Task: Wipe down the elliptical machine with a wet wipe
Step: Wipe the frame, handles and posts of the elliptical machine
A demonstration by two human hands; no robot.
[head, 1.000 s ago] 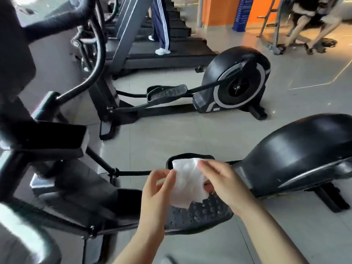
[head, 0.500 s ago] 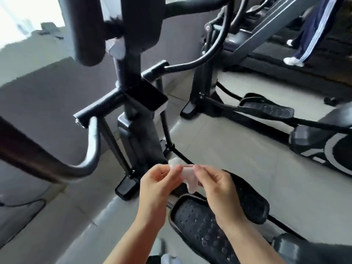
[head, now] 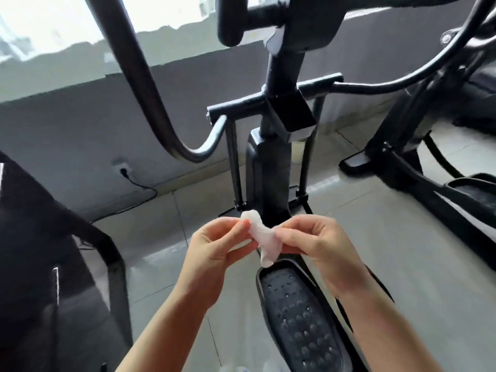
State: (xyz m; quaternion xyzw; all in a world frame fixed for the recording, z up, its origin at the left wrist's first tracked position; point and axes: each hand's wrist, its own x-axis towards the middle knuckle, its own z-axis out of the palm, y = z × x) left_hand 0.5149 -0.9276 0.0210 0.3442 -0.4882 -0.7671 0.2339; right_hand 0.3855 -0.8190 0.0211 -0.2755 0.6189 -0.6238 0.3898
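Observation:
A crumpled white wet wipe hangs between my two hands in front of the black elliptical machine. My left hand pinches the wipe's upper left end with thumb and fingertips. My right hand pinches its right side, fingers curled. Both hands hover above the studded black foot pedal, not touching it. The machine's centre post, cross bar and curved handlebar rise ahead of me.
A second elliptical stands to the right with its own pedal. A dark machine frame fills the left edge. A wall socket with a black cable sits low on the grey wall. Grey tiled floor lies between the machines.
My view has swung left from the flywheel housing to the machine's front post. The wipe, spread flat a second ago, is now bunched into a crumpled strip between both hands.

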